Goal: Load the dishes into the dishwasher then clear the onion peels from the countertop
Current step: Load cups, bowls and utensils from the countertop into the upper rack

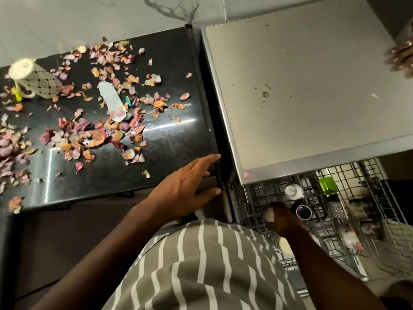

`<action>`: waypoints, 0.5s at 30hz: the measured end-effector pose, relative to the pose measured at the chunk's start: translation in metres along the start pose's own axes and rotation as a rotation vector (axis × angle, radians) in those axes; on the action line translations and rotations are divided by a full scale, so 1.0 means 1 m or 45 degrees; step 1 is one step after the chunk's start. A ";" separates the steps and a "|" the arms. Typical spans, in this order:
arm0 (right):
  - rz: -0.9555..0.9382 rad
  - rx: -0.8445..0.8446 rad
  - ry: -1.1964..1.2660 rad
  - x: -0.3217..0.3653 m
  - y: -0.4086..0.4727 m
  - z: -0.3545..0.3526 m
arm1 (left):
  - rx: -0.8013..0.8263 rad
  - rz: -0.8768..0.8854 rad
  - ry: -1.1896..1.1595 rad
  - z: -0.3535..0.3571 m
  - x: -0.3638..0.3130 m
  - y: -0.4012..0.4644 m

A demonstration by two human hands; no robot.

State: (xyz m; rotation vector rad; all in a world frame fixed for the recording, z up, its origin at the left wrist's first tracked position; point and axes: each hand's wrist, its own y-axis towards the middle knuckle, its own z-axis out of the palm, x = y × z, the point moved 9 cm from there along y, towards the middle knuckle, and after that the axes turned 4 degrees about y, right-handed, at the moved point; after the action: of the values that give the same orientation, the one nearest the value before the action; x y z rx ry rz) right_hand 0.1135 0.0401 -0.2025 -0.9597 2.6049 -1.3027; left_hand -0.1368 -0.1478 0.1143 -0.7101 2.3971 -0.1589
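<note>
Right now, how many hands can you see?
3: left hand by the counter's edge, right hand down in the dishwasher rack, and another hand at the far right.

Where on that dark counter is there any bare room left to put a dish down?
The dark countertop is bare along its right side, between the onion peels and the edge by the left hand, and along the front below the peels. The steel top beside it is nearly bare. The left half is crowded: peels, the patterned mug, a pale scrap.
</note>
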 end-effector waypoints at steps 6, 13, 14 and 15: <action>0.082 0.003 -0.049 0.002 0.005 0.013 | -0.049 -0.051 -0.032 0.000 0.011 -0.003; 0.081 0.018 -0.052 0.005 0.006 0.017 | -0.004 -0.051 -0.043 -0.002 0.006 0.006; 0.072 0.007 -0.050 0.004 0.006 0.017 | -0.003 -0.039 -0.041 -0.003 0.005 0.007; 0.067 -0.001 -0.059 0.004 0.005 0.018 | 0.001 -0.026 -0.037 -0.004 0.004 0.009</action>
State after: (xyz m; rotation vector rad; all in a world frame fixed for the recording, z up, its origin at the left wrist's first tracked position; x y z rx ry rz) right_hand 0.1133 0.0280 -0.2169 -0.9037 2.5782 -1.2520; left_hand -0.1458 -0.1421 0.1124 -0.7319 2.3628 -0.1567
